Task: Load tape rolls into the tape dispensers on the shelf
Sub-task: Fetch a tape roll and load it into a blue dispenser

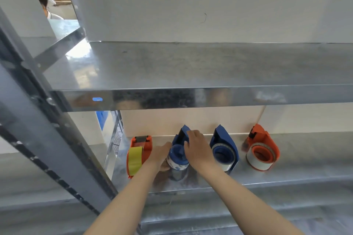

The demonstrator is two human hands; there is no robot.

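Observation:
Several tape dispensers stand in a row on the lower metal shelf (298,168). From the left: an orange dispenser (140,147) with a yellow tape roll (135,160), a blue dispenser (181,135) between my hands, a second blue dispenser (224,147) with a white roll, and an orange dispenser (262,150) with a white roll. My left hand (159,155) grips the left side of the clear tape roll (177,160) on the middle blue dispenser's hub. My right hand (196,147) holds that dispenser's body from the right and covers part of it.
An upper metal shelf (191,74) juts out above the row, its front lip (191,99) overhanging the dispensers. A grey slanted upright (47,129) runs along the left. A white wall stands behind. A person is partly visible at the far upper left (45,5).

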